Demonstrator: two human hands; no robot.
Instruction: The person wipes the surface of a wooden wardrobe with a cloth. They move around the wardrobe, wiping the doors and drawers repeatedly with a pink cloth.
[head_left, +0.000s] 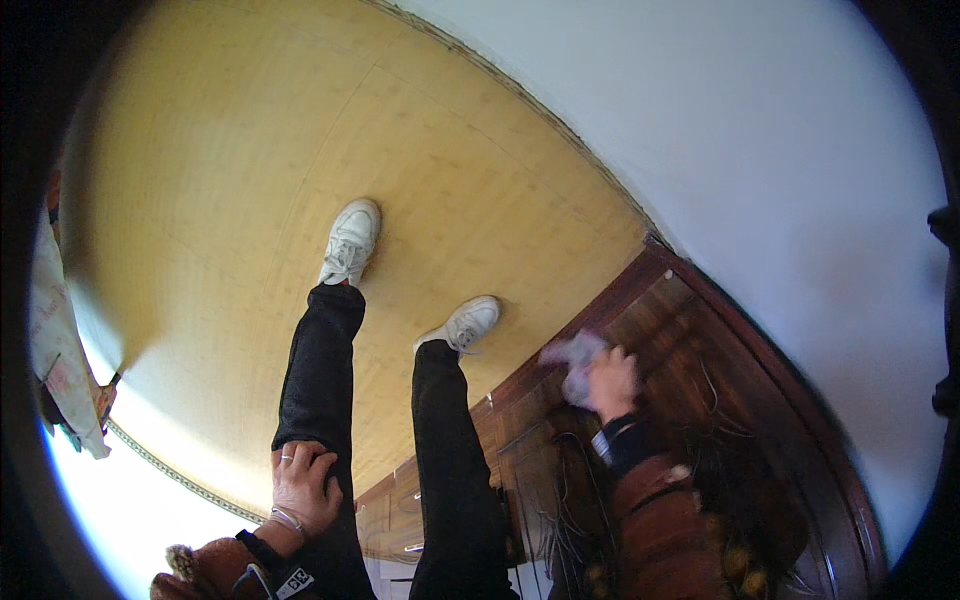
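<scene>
My right hand (613, 382) is shut on a pale lilac-and-white cloth (579, 351), both blurred. The cloth lies over a dark brown glossy wooden furniture panel (675, 337); whether it touches the surface is hard to tell. My left hand (301, 484) rests on the black trouser leg (319, 375) near the knee, holding nothing, with a ring and a bracelet on it. Both arms wear brown sleeves with dark cuffs.
White shoes (351, 236) stand on the yellow wood-look floor (225, 172). A white wall (712, 112) meets floor and furniture at the right. Drawer fronts with metal handles (414, 548) show low in view. Patterned fabric (64, 345) hangs at far left.
</scene>
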